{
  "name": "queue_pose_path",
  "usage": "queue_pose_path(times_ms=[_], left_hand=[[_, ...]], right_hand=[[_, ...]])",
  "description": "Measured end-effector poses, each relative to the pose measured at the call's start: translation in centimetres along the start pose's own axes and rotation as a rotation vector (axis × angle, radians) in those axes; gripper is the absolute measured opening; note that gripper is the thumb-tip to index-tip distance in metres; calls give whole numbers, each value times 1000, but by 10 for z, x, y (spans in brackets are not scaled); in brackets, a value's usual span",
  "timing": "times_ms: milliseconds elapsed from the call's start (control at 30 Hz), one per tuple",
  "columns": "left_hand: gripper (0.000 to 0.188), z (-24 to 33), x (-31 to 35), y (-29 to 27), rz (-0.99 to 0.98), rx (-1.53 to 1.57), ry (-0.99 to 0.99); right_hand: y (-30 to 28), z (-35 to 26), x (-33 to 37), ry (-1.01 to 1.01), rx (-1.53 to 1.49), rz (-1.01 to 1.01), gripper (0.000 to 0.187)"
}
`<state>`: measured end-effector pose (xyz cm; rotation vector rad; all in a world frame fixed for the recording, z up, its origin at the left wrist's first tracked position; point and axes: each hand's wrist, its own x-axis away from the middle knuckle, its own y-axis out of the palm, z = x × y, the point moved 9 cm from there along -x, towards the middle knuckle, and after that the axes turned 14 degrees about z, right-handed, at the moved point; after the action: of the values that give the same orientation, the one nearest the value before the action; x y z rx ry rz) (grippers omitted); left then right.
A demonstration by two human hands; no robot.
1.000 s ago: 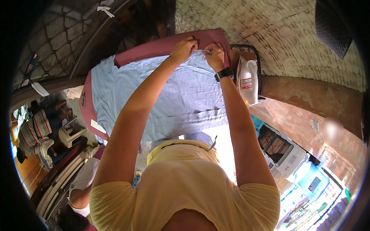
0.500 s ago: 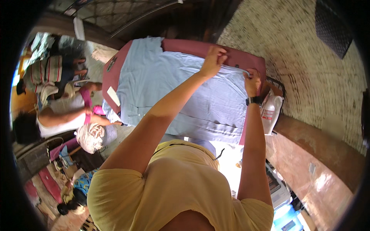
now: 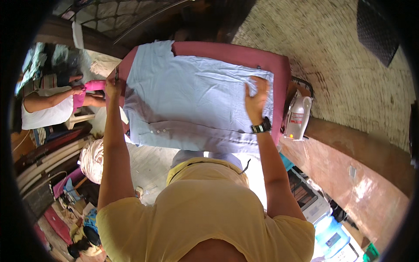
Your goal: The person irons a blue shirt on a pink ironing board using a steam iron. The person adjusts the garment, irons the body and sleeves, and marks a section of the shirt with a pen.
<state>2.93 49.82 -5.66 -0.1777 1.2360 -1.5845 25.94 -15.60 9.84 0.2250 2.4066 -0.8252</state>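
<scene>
A light blue shirt (image 3: 187,94) with a row of small buttons lies spread over a dark red padded board (image 3: 218,49). My right hand (image 3: 256,99) rests near the shirt's right end, fingers spread and holding nothing; a dark watch is on that wrist. At the board's left end, my left hand (image 3: 112,88) closes around the lower end of a slim dark object (image 3: 117,74), whose exact kind I cannot make out. Beside my left wrist, a pale flat piece (image 3: 125,116) shows only in part.
A white plastic bottle (image 3: 299,115) stands off the board's right end. To the left, another person (image 3: 48,105) handles a bright pink cloth (image 3: 94,85). A bundle of pale cloth (image 3: 92,161) sits near my left arm. A blue water jug (image 3: 331,236) is at lower right.
My left hand has left the shirt's far edge and swung to the board's left end. My right hand has let go of the shirt's right corner and opened on the cloth.
</scene>
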Motion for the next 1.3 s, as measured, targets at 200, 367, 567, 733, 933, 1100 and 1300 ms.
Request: queue_pose_path(times_ms=[200, 367, 567, 733, 933, 1100, 1300], left_hand=[[33, 4, 48, -33, 152, -117, 110], [13, 237, 110, -78, 89, 671, 57], [14, 460, 257, -57, -566, 1031, 112], [13, 560, 253, -8, -432, 959, 388], [12, 610, 264, 75, -538, 783, 560], [6, 621, 272, 95, -624, 685, 634], [7, 611, 255, 111, -636, 837, 442]], right_hand=[[62, -88, 46, 153, -484, -293, 28], [75, -114, 50, 343, -604, -342, 27], [52, -34, 29, 680, -611, 52, 27], [-3, 73, -4, 664, -505, 152, 26], [-2, 115, -16, 598, -133, -44, 33], [4, 131, -6, 579, -18, -105, 24], [3, 107, -22, 393, 114, -122, 22]])
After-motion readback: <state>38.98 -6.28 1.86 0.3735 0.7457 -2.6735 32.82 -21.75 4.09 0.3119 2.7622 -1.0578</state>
